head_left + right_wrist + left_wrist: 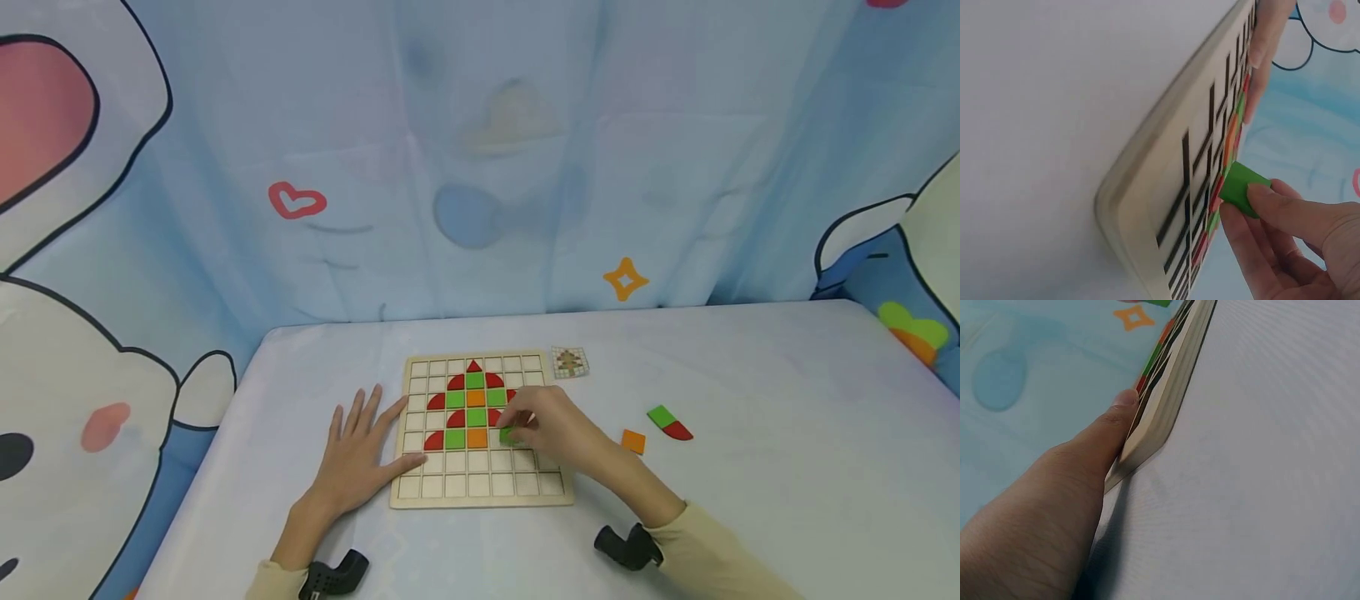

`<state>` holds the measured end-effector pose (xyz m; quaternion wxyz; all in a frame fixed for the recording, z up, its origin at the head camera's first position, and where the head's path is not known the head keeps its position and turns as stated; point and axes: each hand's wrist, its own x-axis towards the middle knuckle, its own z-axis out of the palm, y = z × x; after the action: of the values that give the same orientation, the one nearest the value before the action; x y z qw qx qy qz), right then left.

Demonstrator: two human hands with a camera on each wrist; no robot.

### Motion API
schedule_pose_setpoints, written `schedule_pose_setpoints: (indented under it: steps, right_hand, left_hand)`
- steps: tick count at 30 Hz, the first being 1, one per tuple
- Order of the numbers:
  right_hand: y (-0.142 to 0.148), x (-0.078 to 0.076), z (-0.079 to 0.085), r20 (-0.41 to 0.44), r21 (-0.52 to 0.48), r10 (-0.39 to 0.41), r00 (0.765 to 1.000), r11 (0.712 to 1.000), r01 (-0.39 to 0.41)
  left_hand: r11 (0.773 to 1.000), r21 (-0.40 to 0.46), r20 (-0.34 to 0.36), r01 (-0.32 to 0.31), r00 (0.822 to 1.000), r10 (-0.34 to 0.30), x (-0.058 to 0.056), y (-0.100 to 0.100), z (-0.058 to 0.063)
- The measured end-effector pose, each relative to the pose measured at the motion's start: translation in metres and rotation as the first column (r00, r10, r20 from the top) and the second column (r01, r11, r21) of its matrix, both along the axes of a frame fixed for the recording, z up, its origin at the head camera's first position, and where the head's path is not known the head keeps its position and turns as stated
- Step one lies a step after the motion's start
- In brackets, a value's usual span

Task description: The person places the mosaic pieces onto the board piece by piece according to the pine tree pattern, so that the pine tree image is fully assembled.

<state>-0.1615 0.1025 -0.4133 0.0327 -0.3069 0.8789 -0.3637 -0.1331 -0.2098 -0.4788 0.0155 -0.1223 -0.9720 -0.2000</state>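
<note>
A wooden grid board [480, 502] lies on the table, with red quarter-round pieces, a red triangle and green and orange squares set in a tree-like figure on it. My left hand [352, 458] rests with spread, straight fingers at the board's left edge, and its thumb [1100, 434] lies over the rim in the left wrist view. Between thumb and fingers, my right hand [555, 421] pinches a green square tile [1241, 187] over the board, just right of the lower orange square [477, 437]. That hand covers some cells on the board's right side.
Right of the board lie a loose orange square [633, 441], a green square [662, 416] and a red quarter-round piece [678, 430]. A small pattern card [570, 362] sits by the board's upper right corner. Behind the table hangs a printed blue curtain [510, 250].
</note>
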Motion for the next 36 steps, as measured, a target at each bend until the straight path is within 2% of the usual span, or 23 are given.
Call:
schedule_pose_setpoints:
  steps: [6, 15, 20, 29, 36]
  right_hand:
    - [-0.014, -0.003, -0.006, -0.008, 0.044, -0.008, 1.000, 0.999, 0.008]
    - [-0.017, -0.004, -0.008, 0.028, 0.026, 0.006, 1.000, 1.000, -0.006]
    - [-0.018, -0.004, -0.007, 0.042, 0.037, -0.018, 0.999, 0.999, 0.017]
    - [-0.024, -0.003, -0.006, 0.060, 0.126, -0.082, 0.995, 0.989, 0.074]
    - [-0.027, -0.002, -0.003, 0.016, 0.189, -0.056, 0.998, 0.981, 0.052]
  left_hand:
    - [1.000, -0.002, 0.002, 0.000, 1.000, 0.000, 0.000, 0.000, 0.000]
    - [1.000, -0.006, 0.001, 0.005, 1.000, -0.005, 0.000, 0.000, -0.001]
    - [1.000, -0.003, -0.007, 0.009, 1.000, -0.009, 0.000, -0.001, -0.001]
    - [1.000, 0.008, 0.002, 0.007, 1.000, -0.007, 0.000, 0.000, 0.000]
    - [1.000, 0.001, 0.018, 0.003, 1.000, -0.003, -0.001, 0.000, 0.001]
